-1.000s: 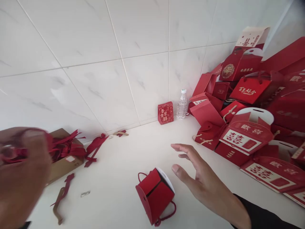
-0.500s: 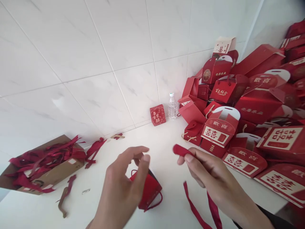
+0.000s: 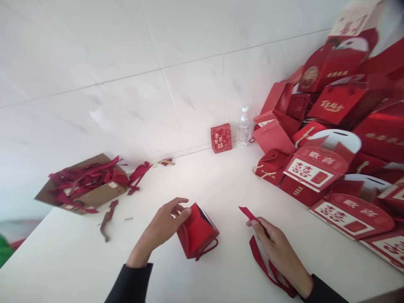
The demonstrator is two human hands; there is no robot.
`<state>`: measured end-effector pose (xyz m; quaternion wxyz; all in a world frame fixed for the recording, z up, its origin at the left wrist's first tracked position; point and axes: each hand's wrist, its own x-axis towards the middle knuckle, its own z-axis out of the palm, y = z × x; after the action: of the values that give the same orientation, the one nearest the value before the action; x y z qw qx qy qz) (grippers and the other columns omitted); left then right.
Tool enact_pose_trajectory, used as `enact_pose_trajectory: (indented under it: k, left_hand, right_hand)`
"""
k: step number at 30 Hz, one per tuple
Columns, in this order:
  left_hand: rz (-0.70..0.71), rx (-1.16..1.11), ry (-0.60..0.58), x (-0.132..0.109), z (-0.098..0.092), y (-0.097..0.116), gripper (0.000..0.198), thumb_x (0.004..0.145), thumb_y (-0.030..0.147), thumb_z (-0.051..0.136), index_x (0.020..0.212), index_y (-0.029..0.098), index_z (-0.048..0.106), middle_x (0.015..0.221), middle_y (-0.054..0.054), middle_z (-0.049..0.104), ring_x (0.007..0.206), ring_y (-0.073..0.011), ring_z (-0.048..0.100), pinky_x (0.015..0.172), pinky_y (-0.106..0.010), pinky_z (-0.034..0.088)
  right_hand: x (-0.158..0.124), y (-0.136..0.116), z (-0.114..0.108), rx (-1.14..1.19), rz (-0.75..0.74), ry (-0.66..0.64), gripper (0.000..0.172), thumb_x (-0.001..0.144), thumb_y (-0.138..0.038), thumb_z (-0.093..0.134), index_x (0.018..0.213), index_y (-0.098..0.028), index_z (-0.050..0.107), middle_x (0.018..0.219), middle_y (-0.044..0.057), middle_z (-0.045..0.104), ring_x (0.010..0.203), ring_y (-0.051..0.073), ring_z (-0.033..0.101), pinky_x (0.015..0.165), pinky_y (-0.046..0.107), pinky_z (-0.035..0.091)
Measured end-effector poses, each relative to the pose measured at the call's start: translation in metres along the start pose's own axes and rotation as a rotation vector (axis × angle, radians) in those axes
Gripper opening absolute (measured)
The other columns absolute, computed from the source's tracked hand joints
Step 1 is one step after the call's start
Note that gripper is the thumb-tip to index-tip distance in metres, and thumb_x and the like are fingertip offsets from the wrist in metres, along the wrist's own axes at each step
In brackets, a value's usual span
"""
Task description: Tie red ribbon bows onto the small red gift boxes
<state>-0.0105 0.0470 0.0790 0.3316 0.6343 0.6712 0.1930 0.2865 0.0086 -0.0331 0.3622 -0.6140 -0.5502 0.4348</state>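
A small red gift box (image 3: 198,231) with a red cord handle stands on the white table in front of me. Its top is partly open, showing a dark inside. My left hand (image 3: 167,222) is at the box's upper left edge, fingers curved and apart, the thumb over that edge. Whether it touches the box I cannot tell. To the right, my right hand (image 3: 274,244) pinches a dark red ribbon (image 3: 247,213) between thumb and fingers. One end sticks out towards the box, while the rest loops down onto the table below the hand.
On the left, a cardboard box (image 3: 102,197) holds tangled red ribbons, with loose ribbon pieces (image 3: 139,174) beside it. Against the tiled wall stand a small patterned red box (image 3: 221,139) and a clear bottle (image 3: 243,128). Red gift boxes (image 3: 318,168) are piled high on the right.
The view has shifted, and both hands appear lower and farther away. My left hand has come to the gift box's edge. My right hand still pinches the ribbon, whose end now points up and left.
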Motion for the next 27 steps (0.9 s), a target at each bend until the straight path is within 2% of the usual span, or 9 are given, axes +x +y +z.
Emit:
enact_pose_trajectory:
  k: [5,7,10,12,15,17,20,23,27]
  left_hand:
    - [-0.113,-0.056,0.040,-0.025,0.021,0.010,0.046,0.092,0.054,0.048,0.121,0.022,0.065,0.083,-0.004,0.071,0.078,-0.0222,0.068,0.074,-0.035,0.052]
    - [-0.149,-0.091,0.084,-0.038,0.031,0.012,0.046,0.093,0.054,0.046,0.123,0.023,0.063,0.086,-0.004,0.071,0.080,-0.0217,0.067,0.073,-0.034,0.052]
    - [-0.211,-0.223,0.182,-0.064,0.044,0.012,0.046,0.093,0.056,0.047,0.122,0.024,0.063,0.091,-0.004,0.070,0.080,-0.0206,0.066,0.071,-0.033,0.052]
    - [-0.256,-0.342,0.313,-0.083,0.055,0.014,0.047,0.092,0.059,0.049,0.121,0.024,0.064,0.091,-0.004,0.069,0.079,-0.0198,0.065,0.069,-0.032,0.051]
    - [-0.357,-0.403,0.622,-0.111,0.075,0.023,0.044,0.090,0.060,0.054,0.115,0.025,0.063,0.093,-0.003,0.064,0.080,-0.0186,0.061,0.065,-0.029,0.049]
    - [-0.417,-0.407,0.733,-0.127,0.093,0.034,0.041,0.088,0.060,0.058,0.108,0.024,0.060,0.093,-0.003,0.061,0.081,-0.0186,0.059,0.063,-0.029,0.048]
    - [-0.397,-0.402,0.730,-0.140,0.124,0.047,0.048,0.086,0.061,0.061,0.114,0.024,0.052,0.107,-0.007,0.060,0.092,-0.0224,0.060,0.072,-0.035,0.052]
    - [-0.240,-0.305,0.737,-0.141,0.146,0.047,0.059,0.087,0.055,0.064,0.134,0.025,0.044,0.134,-0.013,0.052,0.119,-0.0293,0.056,0.091,-0.046,0.052]
    - [-0.069,-0.184,0.659,-0.133,0.153,0.032,0.040,0.097,0.041,0.057,0.135,0.031,0.053,0.151,-0.011,0.040,0.132,-0.0301,0.051,0.096,-0.046,0.054]
  right_hand:
    - [-0.002,-0.004,-0.004,0.031,-0.017,0.002,0.054,0.094,-0.067,0.047,0.097,-0.018,0.068,0.077,0.003,0.057,0.078,0.024,0.055,0.072,0.033,0.044]
    - [-0.005,-0.007,-0.008,0.035,-0.010,-0.008,0.054,0.095,-0.068,0.047,0.103,-0.019,0.067,0.073,0.000,0.049,0.070,0.020,0.049,0.068,0.031,0.043]
    - [-0.016,-0.013,-0.017,0.079,0.042,-0.054,0.054,0.097,-0.068,0.045,0.113,-0.020,0.064,0.066,-0.006,0.030,0.057,0.016,0.031,0.053,0.028,0.032]
    - [-0.023,-0.020,-0.023,0.138,0.056,-0.119,0.053,0.098,-0.068,0.046,0.115,-0.021,0.062,0.067,-0.006,0.028,0.056,0.015,0.026,0.050,0.027,0.026]
    - [-0.028,-0.040,-0.025,0.159,0.024,-0.193,0.048,0.099,-0.066,0.047,0.116,-0.023,0.059,0.068,-0.006,0.029,0.056,0.014,0.026,0.049,0.027,0.025]
    - [-0.027,-0.057,-0.020,0.126,-0.035,-0.226,0.041,0.102,-0.062,0.045,0.110,-0.024,0.059,0.068,-0.006,0.027,0.057,0.014,0.025,0.051,0.027,0.025]
    - [-0.027,-0.076,-0.006,0.091,-0.152,-0.313,0.037,0.106,-0.055,0.041,0.091,-0.024,0.054,0.070,-0.006,0.031,0.062,0.014,0.030,0.057,0.027,0.030]
    - [-0.033,-0.082,0.004,0.072,-0.183,-0.372,0.041,0.107,-0.052,0.038,0.078,-0.023,0.044,0.068,-0.005,0.032,0.061,0.014,0.030,0.057,0.027,0.029]
    - [-0.049,-0.077,0.003,0.004,-0.178,-0.354,0.043,0.107,-0.052,0.037,0.075,-0.024,0.041,0.064,-0.006,0.026,0.056,0.014,0.025,0.051,0.027,0.026]
